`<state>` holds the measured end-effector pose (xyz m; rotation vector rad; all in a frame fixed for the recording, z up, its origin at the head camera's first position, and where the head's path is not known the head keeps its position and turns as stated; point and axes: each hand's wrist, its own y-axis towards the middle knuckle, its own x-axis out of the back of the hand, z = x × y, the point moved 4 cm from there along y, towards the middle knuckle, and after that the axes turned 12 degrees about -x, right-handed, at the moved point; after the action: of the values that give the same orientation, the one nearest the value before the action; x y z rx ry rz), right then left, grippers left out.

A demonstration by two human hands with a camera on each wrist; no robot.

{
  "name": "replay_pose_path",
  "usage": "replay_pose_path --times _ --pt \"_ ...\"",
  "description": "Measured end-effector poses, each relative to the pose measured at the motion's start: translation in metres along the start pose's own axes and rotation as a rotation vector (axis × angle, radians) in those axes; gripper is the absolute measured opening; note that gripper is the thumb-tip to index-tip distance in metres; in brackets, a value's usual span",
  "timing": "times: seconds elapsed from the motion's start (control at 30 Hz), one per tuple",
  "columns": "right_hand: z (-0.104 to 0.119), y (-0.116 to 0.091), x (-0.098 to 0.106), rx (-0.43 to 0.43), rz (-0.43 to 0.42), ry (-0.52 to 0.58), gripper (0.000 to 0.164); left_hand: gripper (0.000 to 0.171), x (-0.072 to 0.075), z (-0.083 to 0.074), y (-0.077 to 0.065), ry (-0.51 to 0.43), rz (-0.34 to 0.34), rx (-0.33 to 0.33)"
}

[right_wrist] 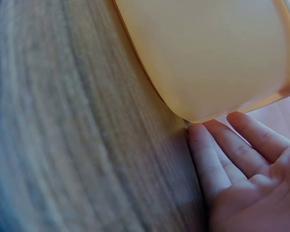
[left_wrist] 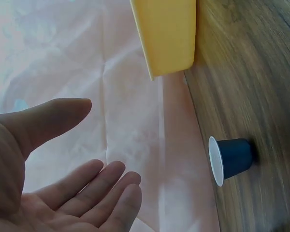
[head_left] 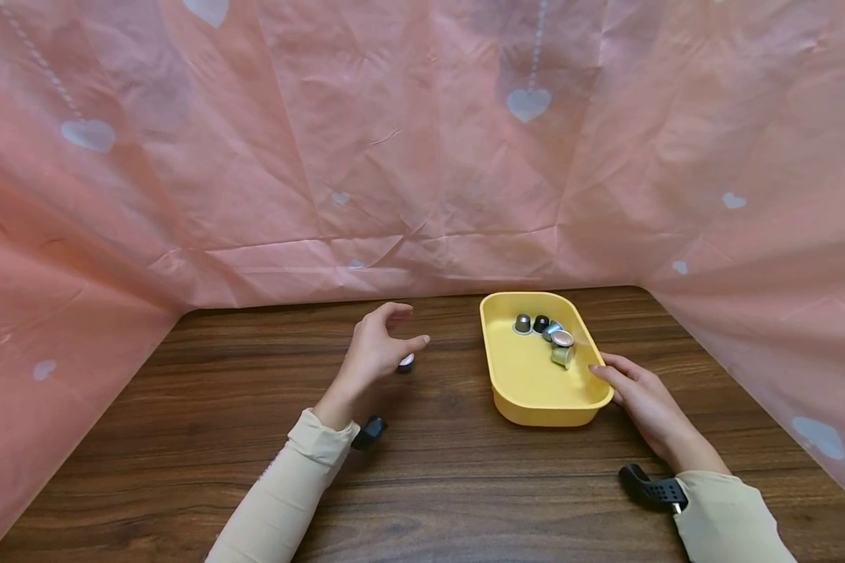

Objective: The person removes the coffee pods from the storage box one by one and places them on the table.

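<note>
My left hand (head_left: 375, 348) hovers over the wooden table with thumb and fingers spread apart, holding nothing. Just under its thumb a dark blue coffee capsule (left_wrist: 236, 157) stands on the table, its pale lid facing up; in the head view the hand partly covers this capsule (head_left: 405, 364). At the right, my right hand (head_left: 644, 399) holds the side of a yellow tray (head_left: 528, 414), thumb over the rim and fingertips (right_wrist: 199, 133) against the outer wall. Several coffee capsules lie inside the tray, among them a greenish one (head_left: 562, 357) and a black one (head_left: 541, 323).
The brown wooden table (head_left: 422, 500) is enclosed at the back and sides by a pink curtain (head_left: 408, 156) with pale hearts. A black strap piece (head_left: 370, 432) sticks out by the left wrist, another (head_left: 651, 489) by the right.
</note>
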<state>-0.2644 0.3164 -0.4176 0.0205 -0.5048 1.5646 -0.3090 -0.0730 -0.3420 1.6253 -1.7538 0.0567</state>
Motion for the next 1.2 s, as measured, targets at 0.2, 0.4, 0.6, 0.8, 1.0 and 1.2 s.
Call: replay_pose_path --times 0.2,0.4,0.6,0.8,1.0,1.2 --pt "0.003 0.0 0.001 -0.004 -0.004 -0.012 0.072 0.053 -0.001 0.0 0.0 -0.017 0.006 0.023" --pt "0.006 0.002 0.001 -0.009 0.0 -0.021 0.072 0.05 -0.001 -0.002 0.001 -0.039 0.004 0.02" --pt "0.009 0.003 0.001 0.003 0.003 -0.018 0.072 0.046 -0.003 -0.005 0.0 -0.073 0.001 0.024" --pt "0.009 0.002 0.003 -0.005 -0.002 -0.025 0.074 0.044 -0.016 -0.012 0.005 -0.122 0.03 0.018" --pt "0.005 0.001 0.001 -0.017 -0.009 -0.028 0.074 0.044 -0.029 -0.021 0.01 -0.156 0.054 -0.002" --pt "0.0 -0.001 0.001 -0.035 -0.01 -0.036 0.076 0.043 -0.035 -0.027 0.012 -0.168 0.063 0.001"
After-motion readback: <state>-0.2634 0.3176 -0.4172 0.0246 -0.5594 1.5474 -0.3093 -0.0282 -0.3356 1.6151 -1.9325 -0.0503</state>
